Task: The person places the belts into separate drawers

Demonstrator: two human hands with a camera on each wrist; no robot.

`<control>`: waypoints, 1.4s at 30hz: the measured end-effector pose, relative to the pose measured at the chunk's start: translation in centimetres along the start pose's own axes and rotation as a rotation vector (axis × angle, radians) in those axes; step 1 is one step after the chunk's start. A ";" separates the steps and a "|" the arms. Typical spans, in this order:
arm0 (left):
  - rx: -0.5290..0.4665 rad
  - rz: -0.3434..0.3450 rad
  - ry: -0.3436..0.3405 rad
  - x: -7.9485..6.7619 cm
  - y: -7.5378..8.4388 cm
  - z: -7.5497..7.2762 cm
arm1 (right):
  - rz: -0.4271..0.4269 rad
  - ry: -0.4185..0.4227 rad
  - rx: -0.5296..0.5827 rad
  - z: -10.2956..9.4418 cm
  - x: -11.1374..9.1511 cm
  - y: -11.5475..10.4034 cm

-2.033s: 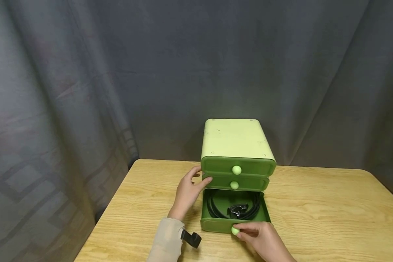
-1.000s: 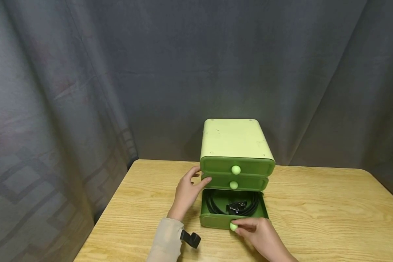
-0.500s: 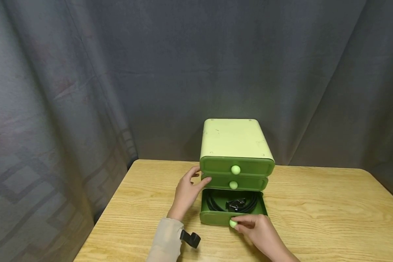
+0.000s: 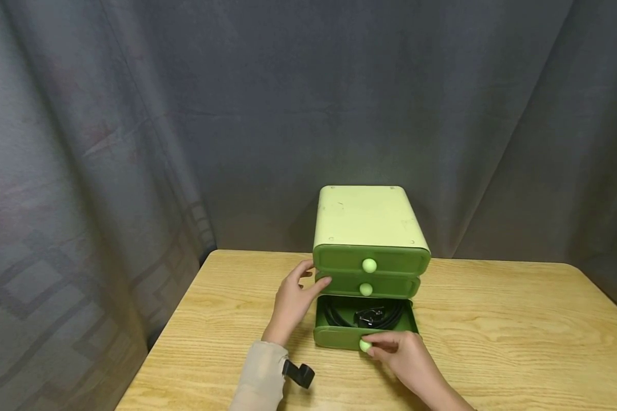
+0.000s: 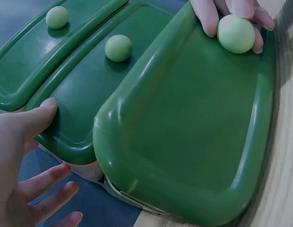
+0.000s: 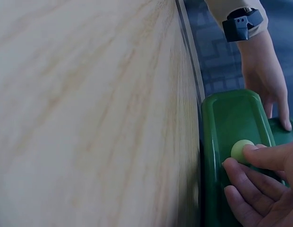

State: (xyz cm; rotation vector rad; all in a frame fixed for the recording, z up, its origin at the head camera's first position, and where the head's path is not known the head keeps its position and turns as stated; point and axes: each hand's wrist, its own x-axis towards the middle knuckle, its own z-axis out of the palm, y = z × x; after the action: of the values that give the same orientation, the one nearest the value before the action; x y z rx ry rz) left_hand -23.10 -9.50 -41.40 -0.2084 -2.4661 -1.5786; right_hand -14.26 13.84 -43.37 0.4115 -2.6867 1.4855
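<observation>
A small drawer unit with a pale yellow-green top (image 4: 367, 214) and green drawer fronts stands on the table. My right hand (image 4: 408, 357) pinches the round pale knob (image 6: 241, 151) of the bottom drawer (image 4: 334, 338), which is partly pulled out. Inside that drawer lies a coiled black cable (image 4: 339, 319) with a shiny black piece on it, partly hidden by the drawer front. My left hand (image 4: 293, 299) rests at the unit's left side. Its thumb touches the front of the middle drawer (image 5: 85, 104), with the other fingers extended along the side.
The wooden table (image 4: 504, 325) extends on both sides of the unit. A grey curtain (image 4: 298, 125) hangs behind it and along the left. A black strap mount (image 4: 299, 374) sits on the left wrist. The top drawer (image 4: 339, 260) is closed.
The bottom drawer has slid inward, away from me, with my right hand following on its knob. Less of the cable shows. The left hand has stayed in place.
</observation>
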 end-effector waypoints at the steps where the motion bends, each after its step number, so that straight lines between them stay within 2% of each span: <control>1: -0.001 -0.001 0.000 0.0 0.0 0.0 | 0.005 -0.001 0.002 0.0 0.0 0.0; 12: 0.003 0.011 -0.005 -0.2 -0.1 0.0 | 0.031 -0.006 0.012 0.0 0.0 0.0; 22: 0.007 -0.008 -0.004 -0.2 0.2 0.0 | 0.025 -0.006 0.026 -0.1 0.1 0.1; 36: 0.006 0.013 -0.003 0.1 0.5 0.0 | 0.021 0.010 0.028 -0.2 0.5 0.0; 42: 0.005 0.001 0.003 0.0 0.3 0.0 | 0.033 -0.002 0.046 -0.2 0.6 -0.1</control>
State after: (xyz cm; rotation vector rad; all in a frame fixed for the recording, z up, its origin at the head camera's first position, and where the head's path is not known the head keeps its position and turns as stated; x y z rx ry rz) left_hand -23.00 -9.42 -41.17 -0.2060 -2.4668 -1.5709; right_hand -14.83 13.87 -43.11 0.3731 -2.6779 1.5582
